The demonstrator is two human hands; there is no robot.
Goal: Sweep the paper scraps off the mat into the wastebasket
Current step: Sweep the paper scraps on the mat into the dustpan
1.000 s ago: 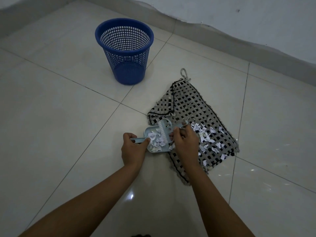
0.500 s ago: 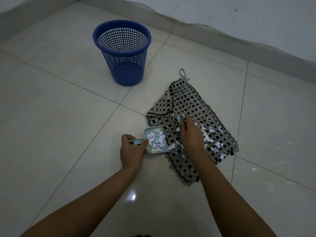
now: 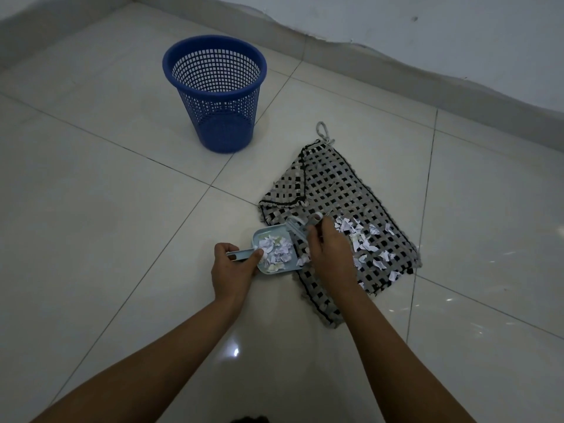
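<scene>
A black-and-grey woven mat [image 3: 331, 184] lies on the tiled floor, its upper left corner folded over. White paper scraps [image 3: 366, 242] are strewn across its right half. My left hand [image 3: 232, 270] grips the handle of a small light-blue dustpan [image 3: 262, 236] at the mat's left edge; the pan holds a heap of scraps. My right hand [image 3: 328, 250] holds a small light-blue brush [image 3: 300, 228], with its bristles at the pan's open side. A blue mesh wastebasket [image 3: 215, 93] stands upright on the floor, up and to the left.
Glossy white floor tiles [image 3: 100, 227] with dark grout lines surround the mat. A grey skirting board and white wall [image 3: 396, 47] run along the back. A corded loop [image 3: 323, 132] sticks out from the mat's far corner.
My right hand swept the brush from the mat's middle back to the dustpan's mouth, pushing scraps toward it. The left hand and pan stayed in place.
</scene>
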